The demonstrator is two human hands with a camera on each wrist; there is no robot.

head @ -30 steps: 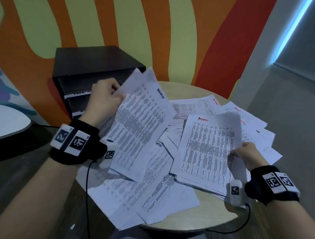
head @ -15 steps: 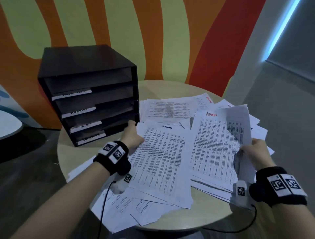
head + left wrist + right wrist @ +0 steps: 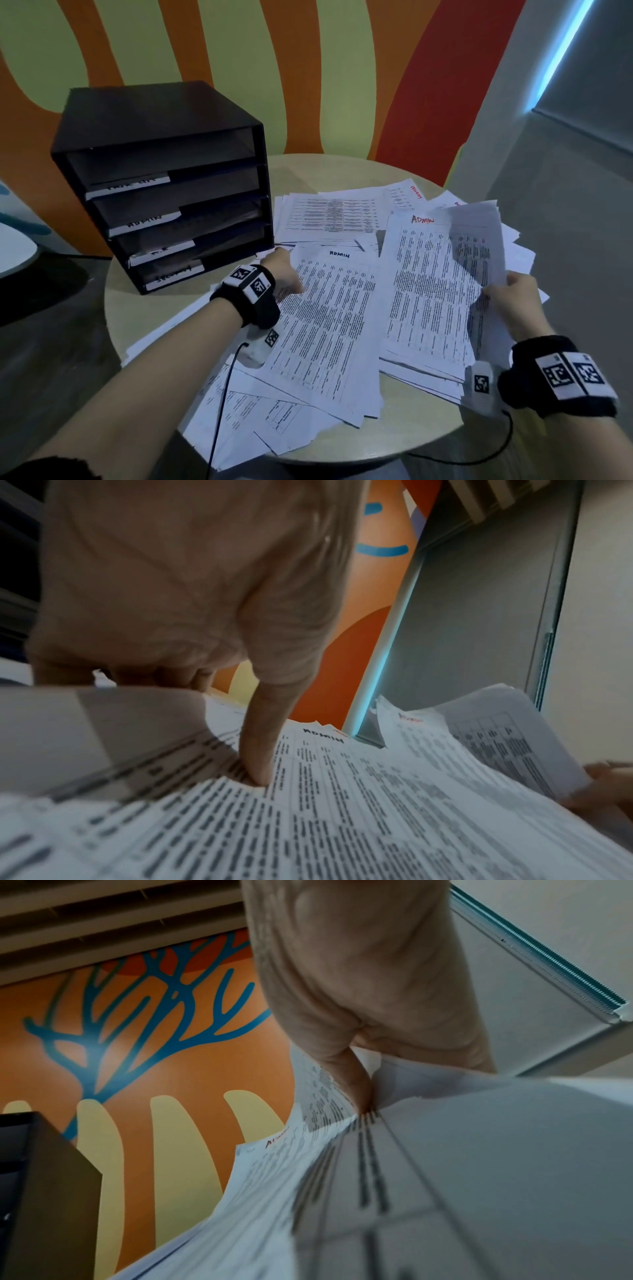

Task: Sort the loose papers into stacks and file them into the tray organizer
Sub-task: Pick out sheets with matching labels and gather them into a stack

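— Papers headed ADMIN in black: who holds them?
— The left hand, thumb pressed on top, fingers hidden beneath, just right of the black tray organizer.
— And the right hand?
— It pinches the curled edge of a stack headed ADMIN in red, farther right of the organizer.
— The rest?
— More sheets lie loose on the round table, beside the organizer.

Loose papers crowd the table; the tray organizer slots seem open in front.
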